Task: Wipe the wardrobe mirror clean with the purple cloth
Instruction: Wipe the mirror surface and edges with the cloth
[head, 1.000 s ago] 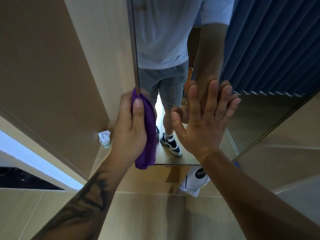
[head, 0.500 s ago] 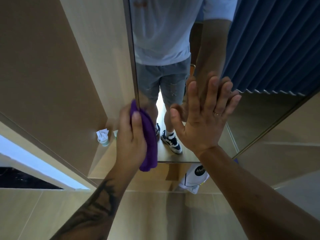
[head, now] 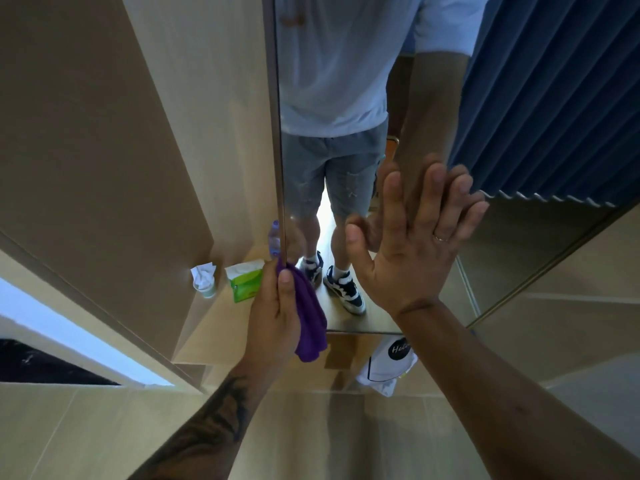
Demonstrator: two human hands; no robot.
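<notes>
The purple cloth (head: 310,313) is clenched in the left hand (head: 273,317) at the mirror (head: 346,188)'s lower left edge; unwiped glass extends rightward, where the right hand (head: 412,251) is pressed flat, released.

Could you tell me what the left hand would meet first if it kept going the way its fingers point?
Probably the clear plastic bottle, just beyond the left hand's fingertips along the mirror's left edge; depth is unclear.

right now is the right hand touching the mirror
Touching. The head view shows the right hand flat against the mirror, fingertips meeting their reflection with no gap.
</notes>
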